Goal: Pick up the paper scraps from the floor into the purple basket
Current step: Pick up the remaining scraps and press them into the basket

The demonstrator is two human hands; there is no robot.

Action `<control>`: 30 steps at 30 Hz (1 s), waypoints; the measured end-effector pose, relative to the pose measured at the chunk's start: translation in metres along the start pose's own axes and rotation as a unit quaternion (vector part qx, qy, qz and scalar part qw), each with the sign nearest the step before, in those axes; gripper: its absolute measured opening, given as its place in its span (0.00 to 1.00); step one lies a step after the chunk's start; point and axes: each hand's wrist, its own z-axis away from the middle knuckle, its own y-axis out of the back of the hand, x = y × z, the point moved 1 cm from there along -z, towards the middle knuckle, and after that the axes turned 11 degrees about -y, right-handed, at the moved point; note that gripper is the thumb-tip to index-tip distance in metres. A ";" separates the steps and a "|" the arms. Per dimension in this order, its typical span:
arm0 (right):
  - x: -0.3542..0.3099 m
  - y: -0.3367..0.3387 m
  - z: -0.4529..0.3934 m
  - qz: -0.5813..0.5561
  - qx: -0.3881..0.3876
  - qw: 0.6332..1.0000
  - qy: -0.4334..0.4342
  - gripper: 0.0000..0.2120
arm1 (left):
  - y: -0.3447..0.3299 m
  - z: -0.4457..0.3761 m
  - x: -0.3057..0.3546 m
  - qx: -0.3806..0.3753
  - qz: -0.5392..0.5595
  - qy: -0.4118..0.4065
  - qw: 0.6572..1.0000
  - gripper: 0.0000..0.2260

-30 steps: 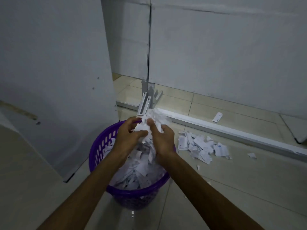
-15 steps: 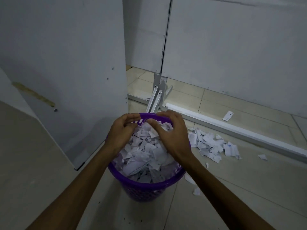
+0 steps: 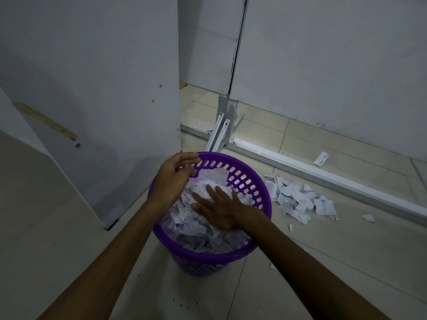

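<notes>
The purple basket (image 3: 245, 172) stands on the tiled floor in the middle of the view, heaped with white paper scraps (image 3: 196, 236). My right hand (image 3: 219, 207) lies flat on top of that heap with fingers straight, pressing on it. My left hand (image 3: 173, 179) hovers over the basket's left rim, fingers loosely extended, holding nothing. A pile of paper scraps (image 3: 298, 199) lies on the floor just right of the basket. Single small scraps (image 3: 368, 217) are scattered beyond it and near the basket's base (image 3: 272, 266).
A white board (image 3: 92, 77) leans close on the left of the basket. A white metal rail (image 3: 323, 179) runs along the floor behind the pile, with a bracket (image 3: 221, 132) behind the basket. A white slip (image 3: 321, 158) lies past the rail by the wall panels.
A second ago both hands held a bunch of scraps above the basket. They dropped it in; now the right hand lies flat on the heap and the left has opened.
</notes>
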 end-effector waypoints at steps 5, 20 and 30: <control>0.002 0.024 0.021 -0.182 0.132 0.974 0.011 0.24 | 0.000 -0.002 0.002 -0.009 0.019 -0.011 1.000 0.13; 0.095 0.050 0.080 -0.402 0.486 0.776 -0.005 0.20 | -0.091 -0.009 0.069 -0.034 0.058 -0.066 0.996 0.14; 0.201 -0.067 0.112 -0.464 0.384 0.777 -0.181 0.24 | -0.235 0.032 0.077 -0.212 0.131 -0.057 0.967 0.14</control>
